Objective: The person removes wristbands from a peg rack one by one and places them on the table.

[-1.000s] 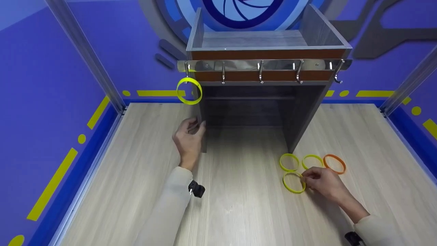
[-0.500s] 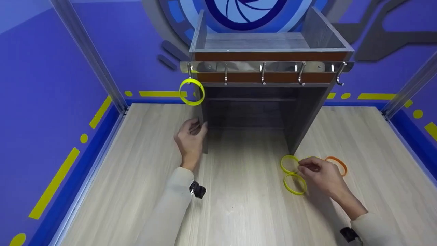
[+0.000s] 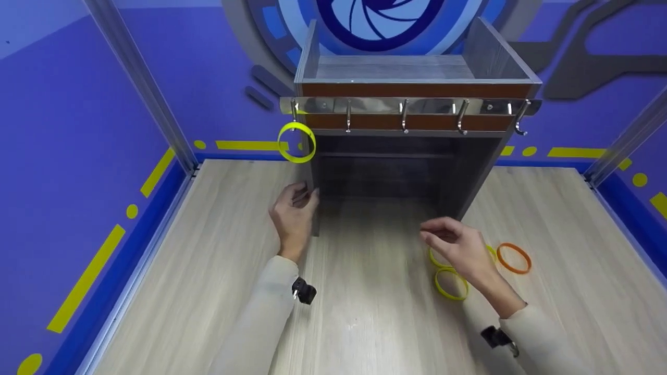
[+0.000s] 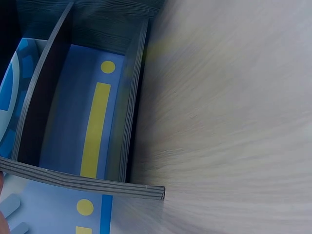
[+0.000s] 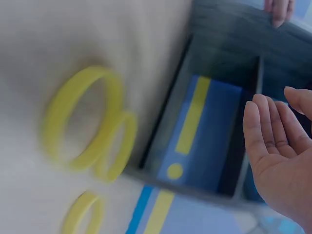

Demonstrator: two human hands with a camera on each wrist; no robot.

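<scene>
My left hand (image 3: 293,220) holds the front edge of the left side panel (image 3: 315,224) of a grey wooden rack; in the left wrist view only a sliver of finger shows. Above it, a yellow ring (image 3: 299,160) hangs from the leftmost metal hook (image 3: 294,112). My right hand (image 3: 464,249) is raised over the rings near the rack's right leg, and the right wrist view shows its fingers (image 5: 263,122) extended with nothing in them. Below lie a yellow ring (image 3: 452,298) in front, two more partly covered by the hand, and an orange ring (image 3: 516,271) to the right.
A metal strip (image 3: 385,105) with several hooks spans the rack's front, under an open-topped tray (image 3: 391,67). The rack stands on a pale wood-grain table (image 3: 365,312), between a blue left wall (image 3: 78,130) and a printed back wall.
My right hand has left the front yellow ring, passed over the ones behind it, and moved left and upward. My left hand keeps its place on the panel. The view has shifted slightly.
</scene>
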